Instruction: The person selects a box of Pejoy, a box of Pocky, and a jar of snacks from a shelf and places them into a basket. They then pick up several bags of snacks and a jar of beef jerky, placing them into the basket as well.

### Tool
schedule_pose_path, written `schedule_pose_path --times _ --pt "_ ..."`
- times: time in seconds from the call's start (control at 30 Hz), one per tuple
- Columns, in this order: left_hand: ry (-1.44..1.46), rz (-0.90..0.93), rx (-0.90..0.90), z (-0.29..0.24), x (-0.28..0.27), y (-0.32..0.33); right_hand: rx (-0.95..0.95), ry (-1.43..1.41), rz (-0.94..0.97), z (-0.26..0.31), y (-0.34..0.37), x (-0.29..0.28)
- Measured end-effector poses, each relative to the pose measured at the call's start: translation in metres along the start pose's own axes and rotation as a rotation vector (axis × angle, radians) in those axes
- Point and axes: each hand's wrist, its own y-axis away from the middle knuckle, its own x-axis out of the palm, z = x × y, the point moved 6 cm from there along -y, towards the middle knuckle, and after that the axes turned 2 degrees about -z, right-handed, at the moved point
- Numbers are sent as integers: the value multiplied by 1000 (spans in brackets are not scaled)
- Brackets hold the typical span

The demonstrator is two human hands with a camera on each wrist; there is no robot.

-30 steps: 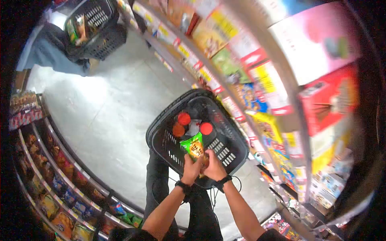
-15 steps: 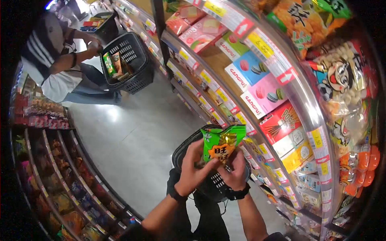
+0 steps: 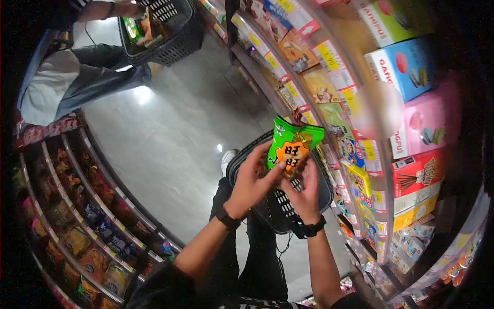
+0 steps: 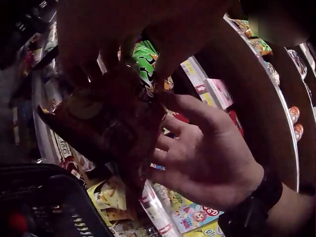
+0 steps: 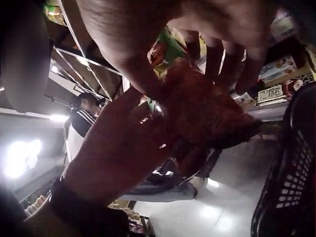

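Observation:
A green and orange snack bag (image 3: 295, 148) with dark Chinese characters on its front is held up between both hands. My left hand (image 3: 250, 180) grips its left side, thumb across the front. My right hand (image 3: 302, 198) pinches its lower right edge. In the left wrist view the bag's back (image 4: 113, 123) is in dark shadow, with the right hand (image 4: 207, 153) beside it. The right wrist view shows the left hand (image 5: 118, 143) against the bag's shaded back. Below hangs a black shopping basket (image 3: 242, 160), partly covered by the hands and bag.
On the right, shelves with price tags hold blue macaron boxes (image 3: 401, 69), pink boxes (image 3: 419, 126) and red stick-biscuit boxes (image 3: 418, 172). Shelves of bagged snacks (image 3: 98, 216) line the left. Ahead, a person in jeans (image 3: 98, 87) stands by another basket (image 3: 172, 44) on the grey floor (image 3: 170, 134).
Both hands have lifted the snack bag from low over the basket to higher up, nearer the head camera. It is still held in both hands, while the head view has shifted.

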Motion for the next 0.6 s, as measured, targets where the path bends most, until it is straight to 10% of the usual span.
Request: schedule_pose_path --times 0.27,0.6 --pt "24 14 -166 -12 -34 -13 106 83 20 4 -11 28" --pt "42 -40 619 -234 -40 4 -441 124 -247 233 5 35"
